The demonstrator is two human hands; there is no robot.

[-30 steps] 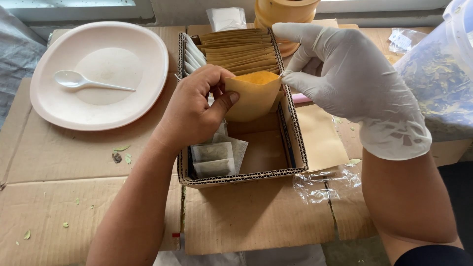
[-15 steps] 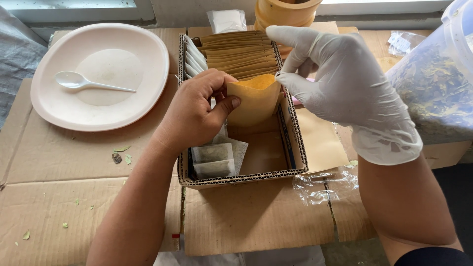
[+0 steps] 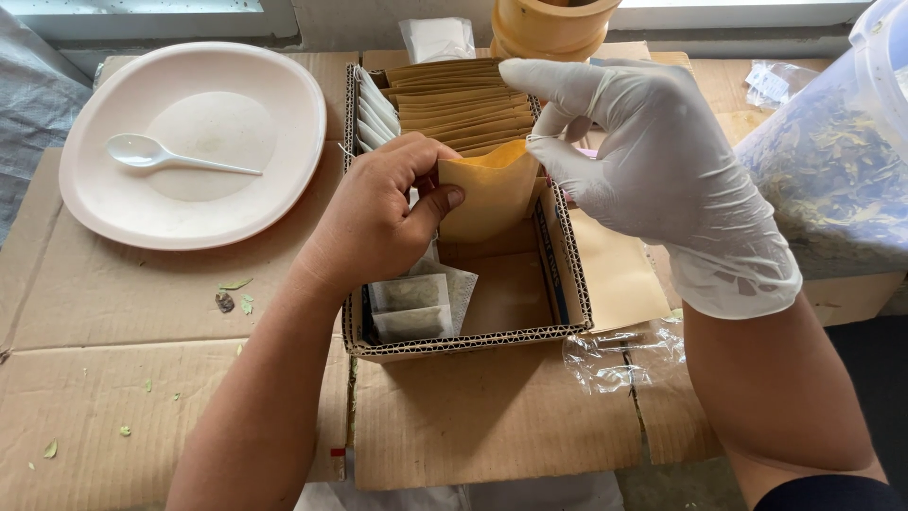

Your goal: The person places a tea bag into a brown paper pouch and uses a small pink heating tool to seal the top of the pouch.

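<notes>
Paper is what the little yellow-brown envelope (image 3: 487, 194) is made of, so it is judged to be very light, thin and easy to bend or crumple. It is held up over the open cardboard box (image 3: 473, 343), just in front of a row of the same kind of envelopes (image 3: 463, 104) that are stood on edge at the far end of the box. The envelope's left edge is pinched by the bare left hand (image 3: 374, 222), with the thumb on the front and the other fingers curled behind. Its top edge is pinched between the thumb and a finger of the gloved right hand (image 3: 653, 161), while the pointing finger is stuck out straight. The mouth of the envelope looks a bit open at the top. A soft pinch at the edges is judged to be enough, since a hard squeeze would crease it, and the smooth glove could slip on the paper. Small white bags (image 3: 411, 305) with something green inside are seen lying in the near corner of the box. A white plate (image 3: 194, 142) with a white plastic spoon (image 3: 170, 156) on it is set to the left on the table (image 3: 113, 378), which is covered in flat cardboard. A clear tub of dried leaves (image 3: 837, 170) is seen to the right.
</notes>
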